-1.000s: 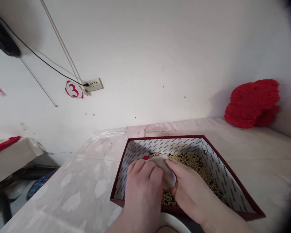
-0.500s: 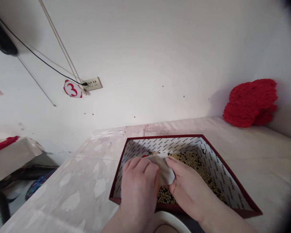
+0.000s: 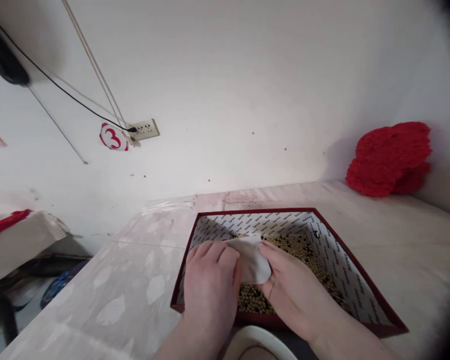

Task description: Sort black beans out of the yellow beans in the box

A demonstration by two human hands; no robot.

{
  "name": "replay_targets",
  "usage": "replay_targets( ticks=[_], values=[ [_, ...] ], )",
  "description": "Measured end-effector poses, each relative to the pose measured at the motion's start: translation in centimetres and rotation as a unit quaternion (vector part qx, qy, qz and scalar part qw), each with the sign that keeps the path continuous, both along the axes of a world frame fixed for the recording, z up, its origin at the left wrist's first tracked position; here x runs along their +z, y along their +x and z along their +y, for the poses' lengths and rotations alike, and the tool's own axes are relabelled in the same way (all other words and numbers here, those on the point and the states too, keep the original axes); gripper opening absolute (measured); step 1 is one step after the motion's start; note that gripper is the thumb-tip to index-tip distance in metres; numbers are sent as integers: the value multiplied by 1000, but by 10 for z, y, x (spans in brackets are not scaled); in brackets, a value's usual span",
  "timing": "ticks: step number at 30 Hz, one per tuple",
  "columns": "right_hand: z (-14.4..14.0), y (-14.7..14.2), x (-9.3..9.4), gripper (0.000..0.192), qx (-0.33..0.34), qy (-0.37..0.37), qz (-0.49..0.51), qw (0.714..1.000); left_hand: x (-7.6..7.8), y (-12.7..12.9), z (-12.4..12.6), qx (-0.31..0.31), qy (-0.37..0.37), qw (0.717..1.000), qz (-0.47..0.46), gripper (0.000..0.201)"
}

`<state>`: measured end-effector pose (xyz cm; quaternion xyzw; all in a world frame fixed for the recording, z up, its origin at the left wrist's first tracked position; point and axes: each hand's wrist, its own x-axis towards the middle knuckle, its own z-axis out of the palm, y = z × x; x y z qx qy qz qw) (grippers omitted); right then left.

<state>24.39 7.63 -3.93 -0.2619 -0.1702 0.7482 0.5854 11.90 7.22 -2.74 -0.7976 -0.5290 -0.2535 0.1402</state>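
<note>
Both hands are over a dark-red-edged box with beans in it, pale yellow mixed with black. Between them is a small white piece, soft-looking, like a cloth pouch or folded paper; its exact kind is unclear. My right hand grips its right end, thumb on top and fingers beneath. Curled at its left end is my left hand, knuckles up; its fingertips are hidden. Close below the box stands a white bowl, cut off by the lower edge of the view.
A patterned pale cloth covers the table, which meets the white wall. At the far right lies a red fluffy bundle. A power socket with a black cable is on the wall beside a number 3 sign.
My left hand has shifted slightly left, so more of the white piece shows between the hands. My right hand keeps its grip with little movement.
</note>
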Motion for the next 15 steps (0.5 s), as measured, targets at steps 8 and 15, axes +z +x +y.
replay_targets(
  ticks=[8, 15],
  values=[
    [2, 0, -1, 9, -16, -13, 7, 1000, 13, -9, 0, -14, -10, 999, -34, 14],
    [3, 1, -3, 14, -57, -34, 9, 998, -13, 1, -29, -244, -53, 963, 99, 23]
  ],
)
